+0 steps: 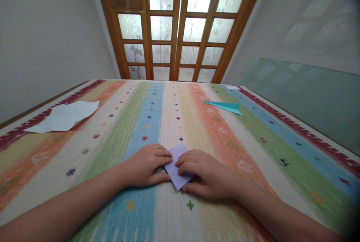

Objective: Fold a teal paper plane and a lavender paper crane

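Note:
A small folded piece of lilac paper (176, 168) lies on the striped tablecloth (157, 114) near the table's front edge. My left hand (146, 166) rests on the cloth with its fingertips pressing the paper's left side. On the paper's right side, my right hand (206, 174) presses down with curled fingers and covers part of it. Both hands pin the paper flat between them; neither lifts it.
A folded teal paper plane (225, 106) lies at the far right of the table. Sheets of white paper (66, 116) lie at the far left. Behind the table stand wooden doors with frosted glass panes (180, 28). A glass panel (298, 96) leans at the right.

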Demonstrator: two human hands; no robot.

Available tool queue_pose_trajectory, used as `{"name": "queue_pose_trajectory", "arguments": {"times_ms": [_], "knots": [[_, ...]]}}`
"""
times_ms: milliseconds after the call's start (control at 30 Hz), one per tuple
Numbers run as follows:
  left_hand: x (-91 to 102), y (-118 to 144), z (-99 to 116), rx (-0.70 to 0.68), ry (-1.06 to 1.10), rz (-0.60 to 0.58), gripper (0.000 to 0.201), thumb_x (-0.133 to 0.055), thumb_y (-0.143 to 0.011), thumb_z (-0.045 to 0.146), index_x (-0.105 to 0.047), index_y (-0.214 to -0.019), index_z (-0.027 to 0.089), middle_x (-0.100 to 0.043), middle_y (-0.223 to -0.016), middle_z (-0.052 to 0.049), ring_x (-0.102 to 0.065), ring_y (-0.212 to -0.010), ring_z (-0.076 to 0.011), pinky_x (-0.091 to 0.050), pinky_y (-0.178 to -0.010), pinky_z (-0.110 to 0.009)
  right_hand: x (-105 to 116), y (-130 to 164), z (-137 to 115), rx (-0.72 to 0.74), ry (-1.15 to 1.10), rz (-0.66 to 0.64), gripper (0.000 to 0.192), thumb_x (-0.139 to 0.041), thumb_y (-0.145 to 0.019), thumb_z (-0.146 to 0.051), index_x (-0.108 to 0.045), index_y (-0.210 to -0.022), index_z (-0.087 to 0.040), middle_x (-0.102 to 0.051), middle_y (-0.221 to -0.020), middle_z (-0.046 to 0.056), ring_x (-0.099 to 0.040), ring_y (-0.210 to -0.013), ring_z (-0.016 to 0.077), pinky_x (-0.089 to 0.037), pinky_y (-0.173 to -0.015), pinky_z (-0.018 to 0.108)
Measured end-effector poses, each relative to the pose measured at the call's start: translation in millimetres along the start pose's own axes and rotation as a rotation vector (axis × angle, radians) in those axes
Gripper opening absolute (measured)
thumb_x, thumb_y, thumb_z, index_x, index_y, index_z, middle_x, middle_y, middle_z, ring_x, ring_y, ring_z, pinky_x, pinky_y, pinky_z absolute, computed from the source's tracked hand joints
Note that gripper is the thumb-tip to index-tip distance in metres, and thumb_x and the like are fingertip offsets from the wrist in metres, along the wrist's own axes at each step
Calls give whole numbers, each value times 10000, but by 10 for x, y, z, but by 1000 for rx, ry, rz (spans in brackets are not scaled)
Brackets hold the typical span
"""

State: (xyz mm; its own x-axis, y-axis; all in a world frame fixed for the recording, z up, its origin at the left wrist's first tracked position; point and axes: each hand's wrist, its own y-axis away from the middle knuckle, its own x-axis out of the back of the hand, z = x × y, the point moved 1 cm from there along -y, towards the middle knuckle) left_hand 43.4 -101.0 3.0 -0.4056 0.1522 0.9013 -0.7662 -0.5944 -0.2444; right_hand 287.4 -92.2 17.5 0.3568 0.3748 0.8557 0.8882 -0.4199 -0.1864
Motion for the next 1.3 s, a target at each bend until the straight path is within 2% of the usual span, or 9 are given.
{"name": "queue_pose_trajectory", "arguments": {"times_ms": [333, 533, 700, 867, 1067, 1200, 1300], "knots": [[8, -13, 6, 3, -2, -21, 322, -498, -981, 353, -644, -1218, 191, -683, -1190, -97, -610, -1105, -244, -450, -984, -427, -45, -18, -12, -27, 7, 16, 335, -647, -871, -450, -641, -1083, -191, -686, -999, 76, -611, -976, 226, -418, -897, 393], [8, 14, 3, -22, 1, 0, 337, -557, -936, 347, -649, -1221, 193, -676, -1203, -109, -608, -1113, -256, -460, -977, -437, -28, -11, -17, 2, 15, 14, 162, -535, -937, -257, -656, -1019, -187, -694, -931, 64, -619, -921, 194, -429, -860, 359], [6, 24, -2, -30, -2, -15, 323, -554, -925, 289, -653, -1218, 195, -669, -1221, -106, -603, -1120, -256, -455, -984, -443, -42, -10, 6, 6, 16, 16, 179, -485, -950, -196, -660, -984, -176, -692, -897, 63, -616, -884, 185, -428, -843, 348], [26, 19, 37, -36, 18, -45, 306, -565, -919, 283, -662, -1194, 191, -683, -1196, -93, -609, -1101, -245, -451, -983, -426, -35, 3, 25, -54, 72, 84, 168, -487, -938, -190, -653, -922, -167, -677, -846, 61, -594, -833, 182, -421, -794, 331], [9, -4, 121, -17, 1, -37, 314, -563, -937, 388, -672, -1158, 193, -691, -1169, -88, -618, -1064, -247, -449, -962, -429, -38, -10, 34, -109, 95, 91, 153, -500, -928, -191, -648, -896, -167, -670, -823, 49, -584, -811, 179, -415, -774, 323], [-31, -21, 153, -15, -47, -15, 393, -603, -892, 517, -689, -1100, 195, -692, -1133, -93, -617, -1030, -268, -458, -925, -436, -47, -30, 8, -105, 82, 63, 149, -508, -922, -194, -655, -914, -168, -675, -841, 55, -589, -828, 185, -417, -796, 335], [-57, -35, 166, -23, -71, -13, 391, -604, -893, 520, -687, -1091, 194, -693, -1114, -89, -621, -1014, -262, -467, -905, -423, -9, -14, 9, -69, 26, 15, 152, -522, -925, -224, -657, -974, -174, -681, -882, 58, -603, -860, 189, -421, -813, 342]]}}
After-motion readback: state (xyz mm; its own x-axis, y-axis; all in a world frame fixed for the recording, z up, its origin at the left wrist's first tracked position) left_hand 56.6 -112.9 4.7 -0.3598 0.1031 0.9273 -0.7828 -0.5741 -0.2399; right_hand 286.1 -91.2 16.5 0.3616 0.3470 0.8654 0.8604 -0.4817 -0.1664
